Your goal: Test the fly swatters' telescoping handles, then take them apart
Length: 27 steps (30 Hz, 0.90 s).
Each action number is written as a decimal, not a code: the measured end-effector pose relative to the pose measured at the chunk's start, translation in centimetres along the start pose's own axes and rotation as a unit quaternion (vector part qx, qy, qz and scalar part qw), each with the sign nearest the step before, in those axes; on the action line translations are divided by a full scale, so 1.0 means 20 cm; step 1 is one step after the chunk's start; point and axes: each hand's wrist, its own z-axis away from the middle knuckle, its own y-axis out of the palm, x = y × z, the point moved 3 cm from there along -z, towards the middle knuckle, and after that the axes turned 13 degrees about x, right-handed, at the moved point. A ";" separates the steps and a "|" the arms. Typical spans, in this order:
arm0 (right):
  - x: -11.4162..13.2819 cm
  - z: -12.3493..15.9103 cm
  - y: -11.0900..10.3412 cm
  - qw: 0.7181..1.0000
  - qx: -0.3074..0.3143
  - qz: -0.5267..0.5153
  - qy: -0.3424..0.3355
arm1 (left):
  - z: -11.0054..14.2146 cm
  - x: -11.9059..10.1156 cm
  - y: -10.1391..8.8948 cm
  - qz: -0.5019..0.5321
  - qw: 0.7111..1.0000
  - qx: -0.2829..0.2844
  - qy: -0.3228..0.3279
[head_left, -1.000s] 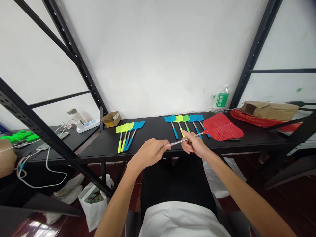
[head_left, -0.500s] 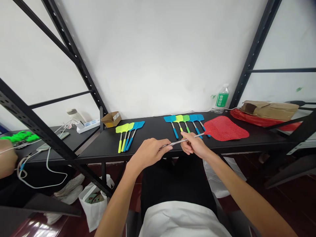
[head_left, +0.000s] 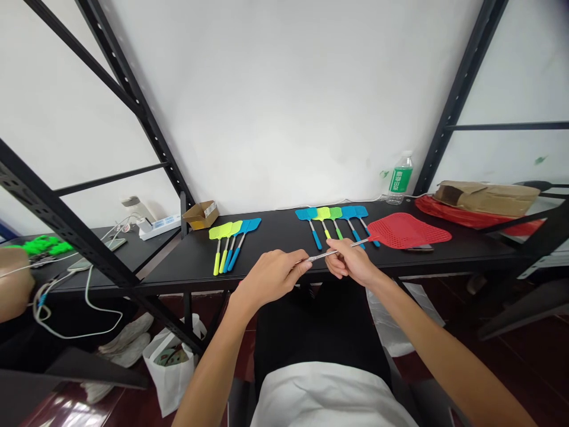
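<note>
My left hand [head_left: 272,276] is closed around the near end of a thin metal rod [head_left: 322,255]. My right hand [head_left: 351,262] pinches the same rod further along. The rod ends in a red fly swatter head [head_left: 406,231], which hovers low over the black table [head_left: 275,237], tilted almost flat. Two rows of small swatters lie on the table: a yellow-green and blue group [head_left: 232,237] to the left, and a blue, yellow and green group [head_left: 335,220] just beyond my hands.
A water bottle [head_left: 399,178] stands at the back right by the rack post. A brown paper package on red material [head_left: 484,200] lies far right. A small cardboard box [head_left: 201,214] and a power strip [head_left: 156,225] sit at the left. Another person's arm [head_left: 13,290] shows at the left edge.
The red swatter head has shifted right and tipped flatter. My left hand has slid slightly along the rod; my right hand has stayed about where it was.
</note>
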 end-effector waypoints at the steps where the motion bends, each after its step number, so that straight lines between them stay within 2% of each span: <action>1: 0.00 0.00 0.00 1.000 -0.001 0.001 0.000 | 0.00 0.00 0.00 0.001 1.000 -0.002 0.000; 27: -0.01 0.00 0.01 1.000 0.007 0.006 0.008 | 0.00 0.00 0.00 0.001 1.000 0.001 -0.011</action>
